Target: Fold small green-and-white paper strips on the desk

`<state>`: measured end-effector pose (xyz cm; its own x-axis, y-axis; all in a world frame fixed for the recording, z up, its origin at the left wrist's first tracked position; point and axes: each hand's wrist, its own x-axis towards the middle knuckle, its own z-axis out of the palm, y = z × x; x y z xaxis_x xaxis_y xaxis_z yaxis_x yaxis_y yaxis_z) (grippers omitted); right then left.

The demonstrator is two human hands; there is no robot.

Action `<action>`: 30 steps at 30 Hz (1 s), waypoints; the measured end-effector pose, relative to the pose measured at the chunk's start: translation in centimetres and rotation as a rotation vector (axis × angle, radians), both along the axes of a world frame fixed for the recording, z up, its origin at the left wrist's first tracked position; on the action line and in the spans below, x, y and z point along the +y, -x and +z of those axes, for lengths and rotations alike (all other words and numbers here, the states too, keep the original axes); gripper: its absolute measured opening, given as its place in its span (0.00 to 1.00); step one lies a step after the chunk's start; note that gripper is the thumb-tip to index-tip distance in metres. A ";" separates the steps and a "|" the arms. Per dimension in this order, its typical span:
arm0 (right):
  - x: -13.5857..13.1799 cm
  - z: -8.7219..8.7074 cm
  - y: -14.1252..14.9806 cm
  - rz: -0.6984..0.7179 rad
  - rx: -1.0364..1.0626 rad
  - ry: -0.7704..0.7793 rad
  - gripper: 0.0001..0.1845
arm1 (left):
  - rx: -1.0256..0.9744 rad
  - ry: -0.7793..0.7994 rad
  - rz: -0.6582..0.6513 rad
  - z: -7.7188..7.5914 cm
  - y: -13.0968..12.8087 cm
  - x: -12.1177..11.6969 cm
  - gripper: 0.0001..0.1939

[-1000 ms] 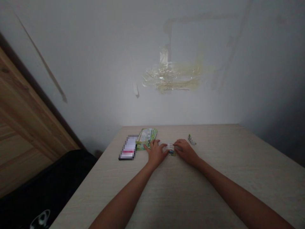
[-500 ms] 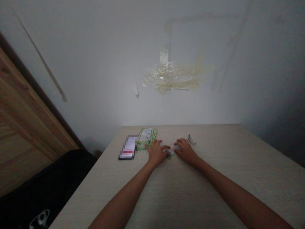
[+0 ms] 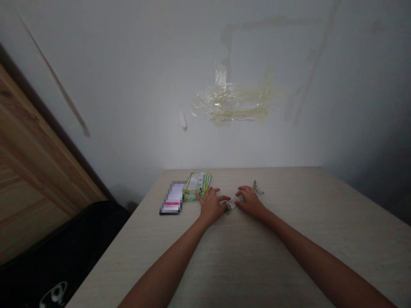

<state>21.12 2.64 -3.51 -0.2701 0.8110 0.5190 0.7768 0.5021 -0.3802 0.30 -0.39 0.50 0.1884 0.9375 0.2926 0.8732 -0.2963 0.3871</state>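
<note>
A small folded piece of printed paper (image 3: 230, 206), white with blue and green, lies on the table between my hands. My left hand (image 3: 212, 205) is palm down, thumb and index finger pressing on the paper's left end. Its other fingers spread toward the green printed leaflets (image 3: 196, 182), which are stacked at the left. On the paper's right end are the thumb and bent fingers of my right hand (image 3: 251, 204). My fingers partly cover the paper, so its folds are hard to make out. Just beyond my right hand rests another small folded paper (image 3: 257, 187).
A phone (image 3: 172, 199) with a blurred screen lies left of the leaflets on the pale wooden table (image 3: 289, 265). Behind the table is a wall with peeling clear tape (image 3: 234, 102). A black bag-like item (image 3: 73, 244) and wooden panelling (image 3: 28, 162) are at the left.
The fingertips of my right hand have shifted slightly to the right on the folded paper. My left hand stays almost where it was.
</note>
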 end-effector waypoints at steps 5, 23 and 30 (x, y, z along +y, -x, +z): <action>-0.2 0.2 0.1 0.000 0.009 0.006 0.14 | -0.004 0.008 -0.003 0.1 -0.1 -0.1 0.13; -0.2 0.6 0.1 -0.018 -0.019 0.095 0.16 | 0.077 0.062 -0.008 0.5 0.0 -0.2 0.13; -0.1 0.8 -0.1 -0.008 0.007 0.140 0.15 | 0.058 0.062 -0.009 0.3 0.0 -0.1 0.13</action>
